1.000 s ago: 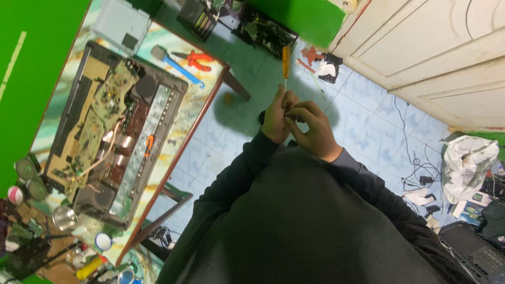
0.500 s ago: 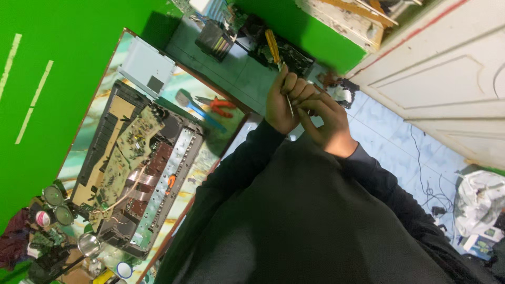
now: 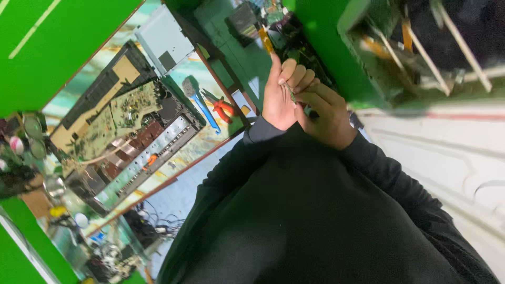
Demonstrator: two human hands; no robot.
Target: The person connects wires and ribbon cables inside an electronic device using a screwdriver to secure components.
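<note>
screwdriver (image 3: 267, 41) points away, up-left.

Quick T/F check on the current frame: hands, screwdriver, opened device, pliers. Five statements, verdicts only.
1. Both hands, left hand and right hand, are together on the screwdriver. True.
2. The screwdriver has a blue handle. False: it is orange-yellow.
3. The opened device on the table shows a bare circuit board. True.
4. The red-handled pliers are in the right hand. False: they lie on the table.
5. Either hand touches the opened device. False: both are away from it.
</note>
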